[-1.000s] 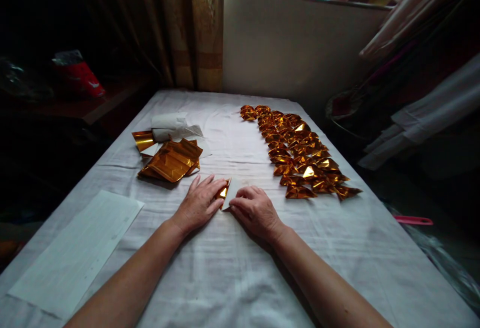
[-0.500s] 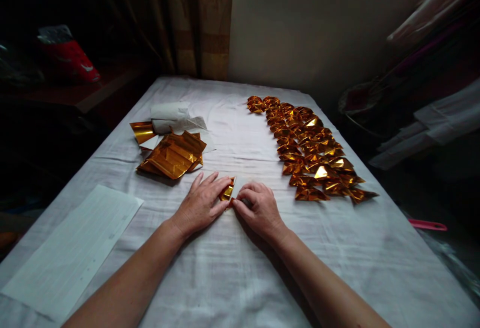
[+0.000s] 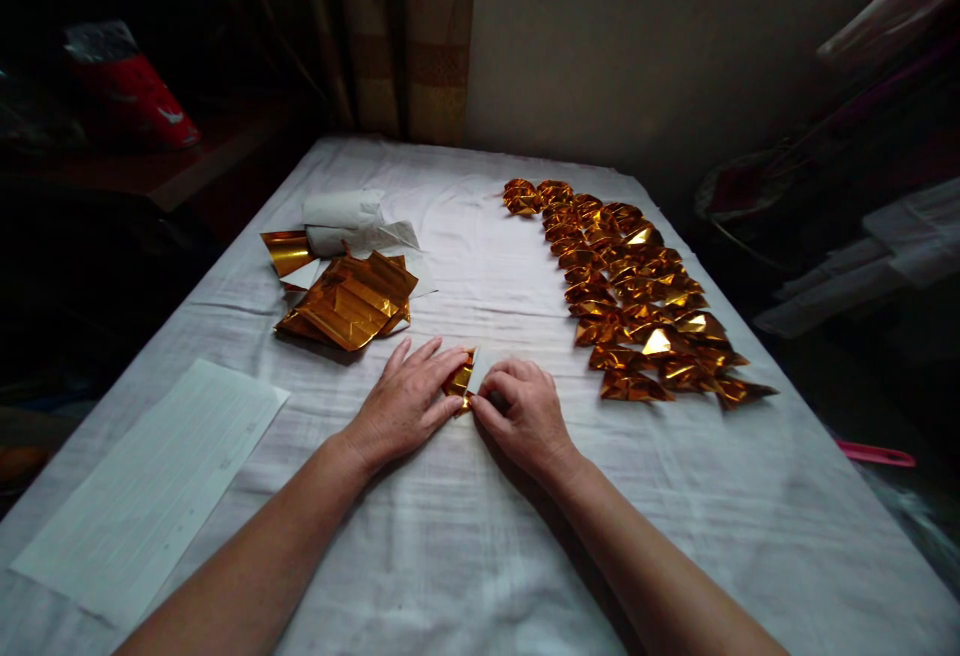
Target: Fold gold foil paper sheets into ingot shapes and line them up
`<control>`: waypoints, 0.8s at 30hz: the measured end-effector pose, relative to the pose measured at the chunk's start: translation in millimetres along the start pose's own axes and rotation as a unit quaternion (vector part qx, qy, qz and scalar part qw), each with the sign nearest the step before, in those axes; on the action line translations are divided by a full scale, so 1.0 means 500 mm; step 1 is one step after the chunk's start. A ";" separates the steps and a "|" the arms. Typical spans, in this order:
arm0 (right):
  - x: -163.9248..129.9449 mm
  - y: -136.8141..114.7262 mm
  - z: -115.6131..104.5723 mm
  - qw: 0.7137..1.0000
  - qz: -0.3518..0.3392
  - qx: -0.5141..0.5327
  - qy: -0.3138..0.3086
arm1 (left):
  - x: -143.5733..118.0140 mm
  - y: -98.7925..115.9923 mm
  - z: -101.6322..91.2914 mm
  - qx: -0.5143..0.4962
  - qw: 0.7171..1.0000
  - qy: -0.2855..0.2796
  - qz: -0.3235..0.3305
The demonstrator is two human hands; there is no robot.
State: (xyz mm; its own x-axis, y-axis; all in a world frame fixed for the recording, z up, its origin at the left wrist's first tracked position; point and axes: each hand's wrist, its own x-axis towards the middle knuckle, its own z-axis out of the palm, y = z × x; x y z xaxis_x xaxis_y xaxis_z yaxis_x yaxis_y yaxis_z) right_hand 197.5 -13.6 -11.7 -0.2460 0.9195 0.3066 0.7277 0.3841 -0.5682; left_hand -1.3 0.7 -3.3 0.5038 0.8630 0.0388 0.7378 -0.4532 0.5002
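At the dial's centre, foil: a gold piece with a white strip along its right side lies on the table between two bare hands, partly covered by fingers.
Left hand: at 9 o'clock, laid palm down with fingers spread, fingertips and thumb pressing on the foil.
Right hand: at 4 o'clock, fingers curled, thumb and forefinger pinching the foil's near corner.
Gold sheets: stacked askew at 10 o'clock, apart from both hands.
Curled paper: white, just behind the sheets, between 10 and 11 o'clock.
Flat paper: one long white sheet toward 8 o'clock, well apart from the foil.
Folded shapes: shiny gold, packed in rows from 1 to 3 o'clock.
Table: white-covered, its far edge near the curtain at 12 o'clock.
Tub: red, off the table in dim light at 10 o'clock.
Handle: pink, past the table's edge at 3 o'clock.
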 end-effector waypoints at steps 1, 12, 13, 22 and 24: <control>0.000 0.000 0.000 1.000 -0.001 -0.002 0.000 | 0.001 0.000 0.000 -0.001 1.000 -0.001 -0.001; 0.000 -0.001 0.002 1.000 0.007 -0.018 -0.008 | 0.007 0.020 -0.004 -0.011 0.999 0.013 -0.031; 0.000 0.000 0.002 1.000 0.006 -0.016 -0.008 | 0.007 0.021 -0.004 -0.011 0.999 0.013 -0.030; 0.002 -0.002 0.001 1.000 0.007 -0.021 -0.014 | 0.005 0.025 0.002 -0.002 0.999 0.017 -0.036; 0.001 0.003 0.000 1.000 0.003 -0.017 -0.019 | 0.006 0.026 0.001 -0.003 0.999 0.019 -0.034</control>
State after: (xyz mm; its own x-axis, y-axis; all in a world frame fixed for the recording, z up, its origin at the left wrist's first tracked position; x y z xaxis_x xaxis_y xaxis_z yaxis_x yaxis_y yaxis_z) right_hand 198.2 -12.5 -12.2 -0.2651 0.9244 0.2744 0.7500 0.3765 -0.5439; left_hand 9.9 -2.9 2.8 0.4345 0.8999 0.0366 0.7675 -0.3912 0.5078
